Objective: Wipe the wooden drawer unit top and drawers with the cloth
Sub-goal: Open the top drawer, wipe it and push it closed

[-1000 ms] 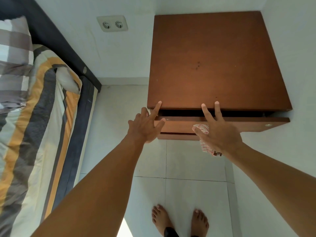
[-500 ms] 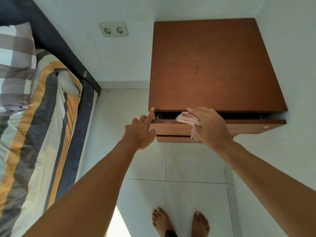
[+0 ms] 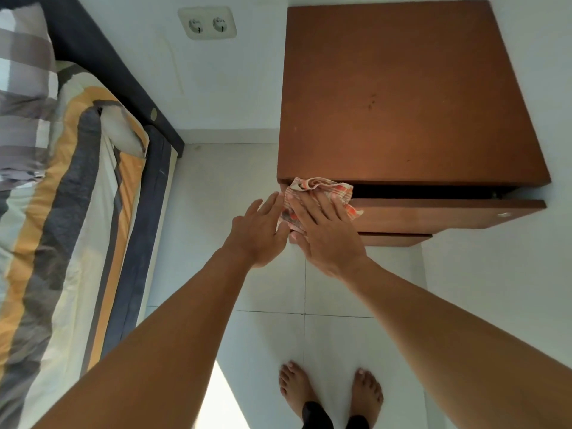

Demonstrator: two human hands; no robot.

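The brown wooden drawer unit stands in the room's corner, its flat top bare. Its top drawer is pulled out a little, leaving a dark gap under the top; a lower drawer edge shows beneath. A red-and-white checked cloth lies over the drawer's left front corner. My right hand presses flat on the cloth with fingers spread. My left hand is right beside it at the drawer's left end, fingers extended, its fingertips touching the cloth's left edge.
A bed with a striped cover and dark frame runs along the left. A double wall socket sits on the white wall behind. White wall closes in on the right. My bare feet stand on white floor tiles.
My right hand has slid the cloth left along the drawer front, from its middle to the left corner. My left hand stayed at the drawer's left end.
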